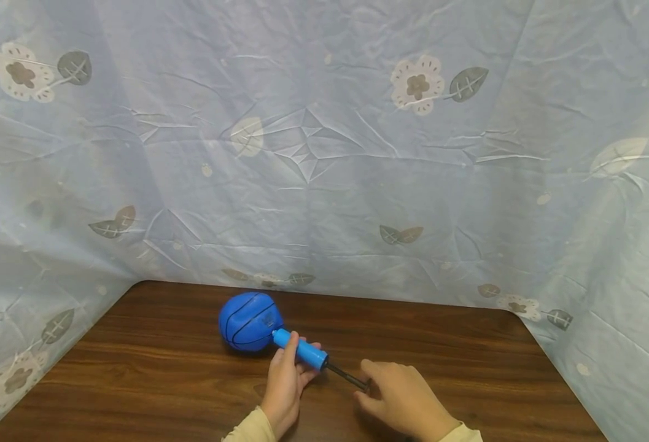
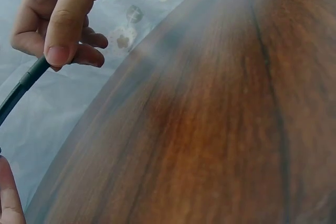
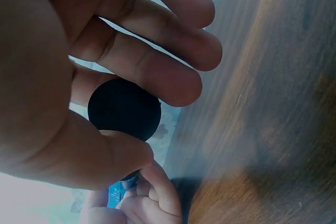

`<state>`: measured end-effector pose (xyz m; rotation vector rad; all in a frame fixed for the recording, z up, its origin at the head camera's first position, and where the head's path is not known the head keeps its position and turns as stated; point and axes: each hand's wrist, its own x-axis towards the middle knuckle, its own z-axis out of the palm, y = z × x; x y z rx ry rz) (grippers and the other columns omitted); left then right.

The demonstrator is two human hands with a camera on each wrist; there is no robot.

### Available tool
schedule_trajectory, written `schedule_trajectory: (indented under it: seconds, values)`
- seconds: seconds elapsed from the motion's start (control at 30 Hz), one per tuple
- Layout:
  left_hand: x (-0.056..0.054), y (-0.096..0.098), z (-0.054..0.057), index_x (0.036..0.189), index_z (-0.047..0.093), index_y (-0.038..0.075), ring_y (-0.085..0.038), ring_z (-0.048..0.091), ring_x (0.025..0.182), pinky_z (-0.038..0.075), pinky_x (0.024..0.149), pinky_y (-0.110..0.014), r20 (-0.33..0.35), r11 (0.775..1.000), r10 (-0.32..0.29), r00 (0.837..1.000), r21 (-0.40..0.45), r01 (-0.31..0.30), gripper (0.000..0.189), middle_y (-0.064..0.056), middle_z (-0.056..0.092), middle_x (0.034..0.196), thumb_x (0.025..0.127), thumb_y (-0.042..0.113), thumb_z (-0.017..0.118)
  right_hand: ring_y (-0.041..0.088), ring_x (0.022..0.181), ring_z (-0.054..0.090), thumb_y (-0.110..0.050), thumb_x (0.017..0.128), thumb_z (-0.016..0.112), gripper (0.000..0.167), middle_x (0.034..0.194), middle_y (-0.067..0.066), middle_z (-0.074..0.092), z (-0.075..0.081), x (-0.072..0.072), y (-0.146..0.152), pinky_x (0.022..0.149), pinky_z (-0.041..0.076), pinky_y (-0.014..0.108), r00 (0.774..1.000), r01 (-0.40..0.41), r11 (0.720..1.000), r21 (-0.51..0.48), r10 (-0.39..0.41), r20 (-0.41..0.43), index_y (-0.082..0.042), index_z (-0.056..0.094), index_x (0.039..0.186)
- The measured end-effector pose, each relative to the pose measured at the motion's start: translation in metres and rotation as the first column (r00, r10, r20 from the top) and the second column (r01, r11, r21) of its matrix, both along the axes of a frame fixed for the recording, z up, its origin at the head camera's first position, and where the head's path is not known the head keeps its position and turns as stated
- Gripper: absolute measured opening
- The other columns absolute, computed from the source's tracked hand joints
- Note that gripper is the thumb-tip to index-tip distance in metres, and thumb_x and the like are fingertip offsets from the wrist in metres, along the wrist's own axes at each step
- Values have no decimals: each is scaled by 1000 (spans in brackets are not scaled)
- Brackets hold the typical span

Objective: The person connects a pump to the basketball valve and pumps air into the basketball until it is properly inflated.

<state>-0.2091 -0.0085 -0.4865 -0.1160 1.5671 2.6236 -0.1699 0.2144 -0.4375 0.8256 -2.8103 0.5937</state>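
A blue ball [image 1: 249, 320] with black lines, like a small basketball, sits toward the back of the table, its surface looking dented. Against its right side is the tip of a hand pump with a light blue barrel [image 1: 309, 352]. My left hand [image 1: 285, 383] holds that barrel, thumb on the near side and fingers beneath. From the barrel a black rod [image 1: 346, 376] extends to the lower right, where my right hand [image 1: 401, 393] pinches its end. In the right wrist view the pump's round black end [image 3: 125, 108] lies between thumb and index finger, the other fingers extended loosely.
The dark wooden table [image 1: 164, 368] has rounded back corners. Behind it and on both sides hangs a pale blue curtain [image 1: 330, 202] printed with flowers and leaves, close to the table's edges.
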Motion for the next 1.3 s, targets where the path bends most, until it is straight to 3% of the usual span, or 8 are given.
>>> schedule_trajectory:
  seconds: [0.3,0.67,1.1,1.3]
  values:
    - [0,2,1,135,38,-1,-20,69,109,57,88,-33,-6,998,58,998,29,-58,59,-8,69,113,109,51,46,-4,57,41,-38,89,81,30,72,-22,53,5,0,-1,48,40,18,1000,-1,999,33,1,6,-23,56,87]
    - [9,11,-2,146,26,-7,-28,60,128,53,104,-39,-4,999,-41,999,-12,40,71,-23,58,137,110,52,41,-4,58,40,-35,86,84,33,70,-20,49,5,0,-2,50,40,16,999,-3,997,77,7,-53,-21,54,85]
    - [22,26,-4,146,24,-10,-35,60,129,51,106,-48,-20,984,-178,984,-24,178,70,-28,57,138,111,48,43,-5,61,42,-35,87,83,27,74,-20,52,0,-1,-4,53,42,15,998,-37,998,56,40,-54,-22,60,89]
    - [25,28,-4,142,26,-11,-32,62,125,52,106,-49,-25,983,-184,983,-20,184,70,-28,58,136,110,48,45,-6,63,44,-35,88,83,24,77,-21,55,-1,0,-5,55,44,15,998,-46,999,24,47,-45,-23,63,92]
